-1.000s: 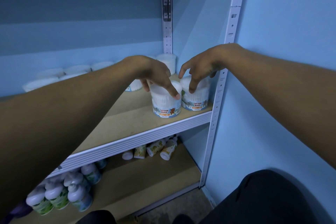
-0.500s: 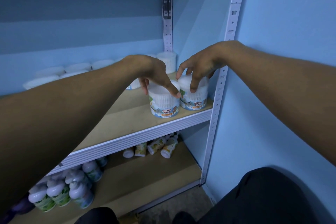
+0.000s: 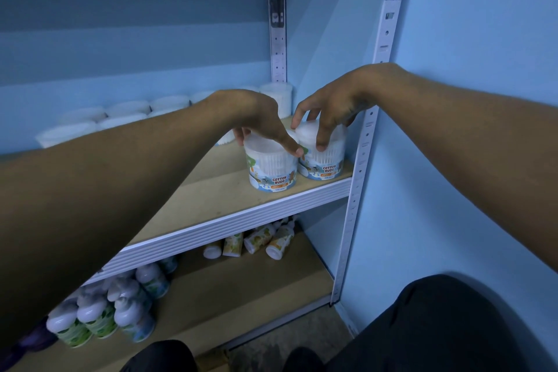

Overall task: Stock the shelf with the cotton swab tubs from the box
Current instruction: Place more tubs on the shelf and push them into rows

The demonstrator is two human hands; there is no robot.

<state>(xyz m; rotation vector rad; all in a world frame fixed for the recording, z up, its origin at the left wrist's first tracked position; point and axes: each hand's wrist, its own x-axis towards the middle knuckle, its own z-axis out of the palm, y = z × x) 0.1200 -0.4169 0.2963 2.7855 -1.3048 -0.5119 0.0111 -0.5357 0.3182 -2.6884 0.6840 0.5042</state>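
So the left hand [image 3: 259, 121] is draped over the top of a clear round plastic tub of cotton swabs [image 3: 271, 167], the one with the white lid and a blue cartoon "COTTON BUDS" label. Fingers are curled down around the lid rim, thumb on the far side, index finger running down the near right edge, so it's gripping that tub from above. Right next to it, the right hand [image 3: 329, 109] has the same kind of hold on a second matching cotton swab tub [image 3: 324, 160], fingertips bent over its white lid and one finger hanging down the front of it. The two tubs stand upright and look like they're touching side by side, the left one a bit closer to the front edge.

Both sit on the tan wooden shelf board with the ribbed white front edge [image 3: 229, 220], right under the hands, at its right end beside the white perforated metal upright [image 3: 362, 148]. Beyond the left hand, further back and to its left, a row of more white-lidded tubs [image 3: 126, 109] lines the back by the blue wall.

Below the hands on the lower shelf: some small orange-labelled bottles lying on their sides [image 3: 265, 241], and off to the lower left a bunch of white-capped green-labelled bottles [image 3: 99, 314]. Dark trousers [image 3: 437, 326] show at the bottom.
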